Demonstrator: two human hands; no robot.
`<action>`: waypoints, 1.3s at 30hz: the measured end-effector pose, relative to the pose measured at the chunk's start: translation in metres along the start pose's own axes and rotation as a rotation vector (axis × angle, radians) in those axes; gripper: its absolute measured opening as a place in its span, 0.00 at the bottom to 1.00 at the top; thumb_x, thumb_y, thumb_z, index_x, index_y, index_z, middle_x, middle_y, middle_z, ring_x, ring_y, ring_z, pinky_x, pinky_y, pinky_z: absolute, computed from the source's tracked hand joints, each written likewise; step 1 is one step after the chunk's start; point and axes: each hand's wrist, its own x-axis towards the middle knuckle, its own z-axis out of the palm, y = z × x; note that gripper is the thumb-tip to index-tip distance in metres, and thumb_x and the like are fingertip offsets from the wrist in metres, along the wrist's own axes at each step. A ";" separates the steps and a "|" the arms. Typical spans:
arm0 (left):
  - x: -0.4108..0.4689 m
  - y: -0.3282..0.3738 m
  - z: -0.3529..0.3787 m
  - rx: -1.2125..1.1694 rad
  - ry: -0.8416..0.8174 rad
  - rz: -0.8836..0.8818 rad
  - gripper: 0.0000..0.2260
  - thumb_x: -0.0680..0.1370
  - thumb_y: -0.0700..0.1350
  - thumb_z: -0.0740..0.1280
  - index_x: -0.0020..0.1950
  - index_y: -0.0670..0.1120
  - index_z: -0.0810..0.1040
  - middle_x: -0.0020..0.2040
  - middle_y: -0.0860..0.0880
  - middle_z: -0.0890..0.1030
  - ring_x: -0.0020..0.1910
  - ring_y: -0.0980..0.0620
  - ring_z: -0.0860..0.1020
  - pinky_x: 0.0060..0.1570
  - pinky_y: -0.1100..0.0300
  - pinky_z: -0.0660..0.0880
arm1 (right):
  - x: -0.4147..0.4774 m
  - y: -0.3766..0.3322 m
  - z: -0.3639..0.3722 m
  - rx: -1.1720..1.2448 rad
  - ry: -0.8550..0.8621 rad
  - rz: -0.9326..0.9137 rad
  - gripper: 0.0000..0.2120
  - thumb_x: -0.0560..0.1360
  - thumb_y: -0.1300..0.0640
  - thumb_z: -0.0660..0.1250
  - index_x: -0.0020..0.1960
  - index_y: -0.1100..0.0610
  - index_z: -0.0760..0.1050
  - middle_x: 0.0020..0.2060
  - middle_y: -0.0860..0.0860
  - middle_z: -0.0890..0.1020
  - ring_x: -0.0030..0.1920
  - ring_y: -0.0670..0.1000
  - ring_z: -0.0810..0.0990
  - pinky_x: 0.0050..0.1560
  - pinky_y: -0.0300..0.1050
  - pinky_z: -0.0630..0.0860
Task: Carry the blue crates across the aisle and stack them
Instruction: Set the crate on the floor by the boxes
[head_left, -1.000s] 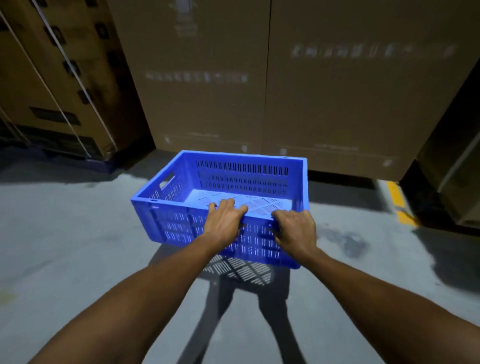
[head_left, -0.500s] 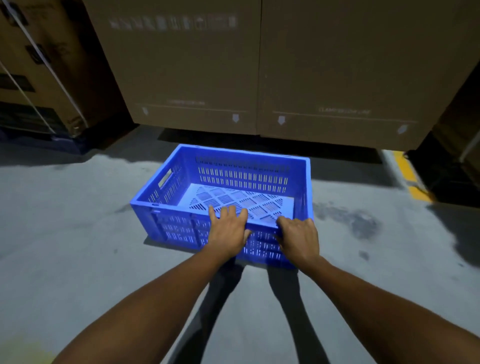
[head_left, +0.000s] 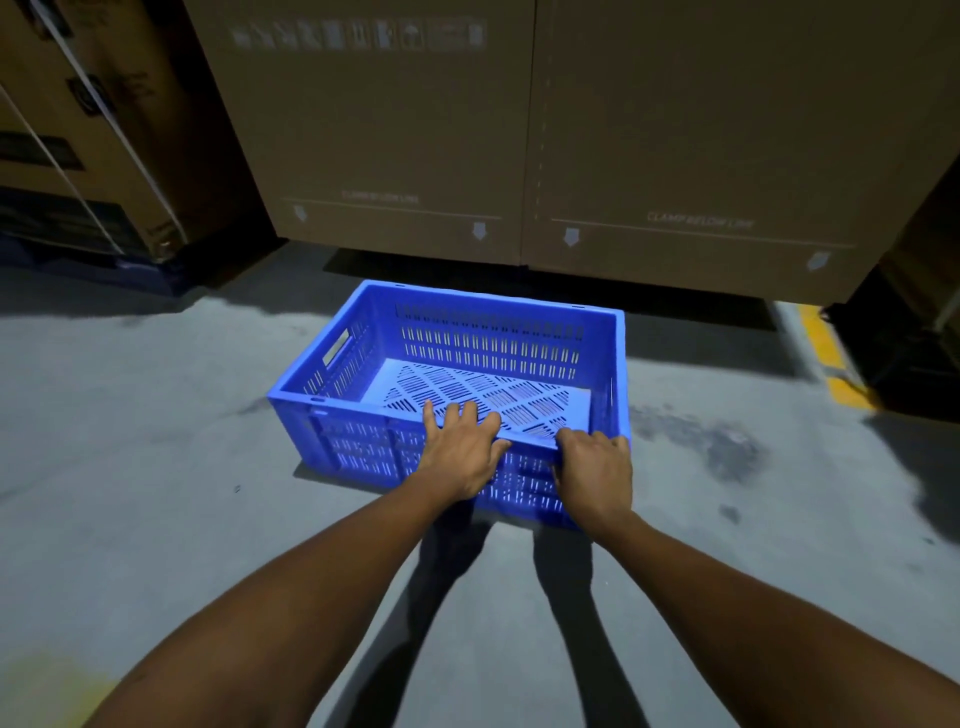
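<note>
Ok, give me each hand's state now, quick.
Left hand: open, fingers splayed over the near rim of the blue crate.
Right hand: closed on that rim, fingers curled over it.

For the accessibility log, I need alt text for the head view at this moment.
A person's left hand lies over and right hand grips the near rim of an empty blue crate on a grey concrete floor. Tall cardboard boxes stand close behind it.

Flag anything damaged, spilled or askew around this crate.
Only a dark blotchy stain on the concrete floor to the right of the blue crate, like an old spill. The crate itself looks intact and empty.
</note>
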 end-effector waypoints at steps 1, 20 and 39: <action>0.000 -0.001 -0.001 -0.006 -0.017 0.005 0.16 0.82 0.59 0.52 0.59 0.48 0.69 0.63 0.43 0.70 0.67 0.40 0.65 0.71 0.30 0.46 | 0.000 -0.001 -0.001 0.003 -0.009 0.000 0.05 0.72 0.55 0.68 0.45 0.51 0.72 0.43 0.50 0.83 0.45 0.54 0.79 0.51 0.51 0.70; -0.056 0.001 -0.254 -0.052 -0.074 0.002 0.34 0.80 0.65 0.49 0.80 0.50 0.45 0.80 0.44 0.41 0.78 0.45 0.38 0.75 0.39 0.42 | -0.006 -0.044 -0.257 0.178 -0.106 -0.177 0.37 0.75 0.42 0.66 0.76 0.59 0.58 0.74 0.55 0.65 0.74 0.55 0.62 0.69 0.55 0.65; -0.279 0.048 -0.824 -0.089 0.258 -0.043 0.30 0.81 0.63 0.52 0.79 0.50 0.53 0.80 0.44 0.48 0.79 0.47 0.44 0.76 0.43 0.50 | -0.120 -0.151 -0.856 0.325 0.206 -0.103 0.40 0.76 0.44 0.67 0.78 0.59 0.52 0.77 0.55 0.60 0.73 0.56 0.62 0.68 0.53 0.67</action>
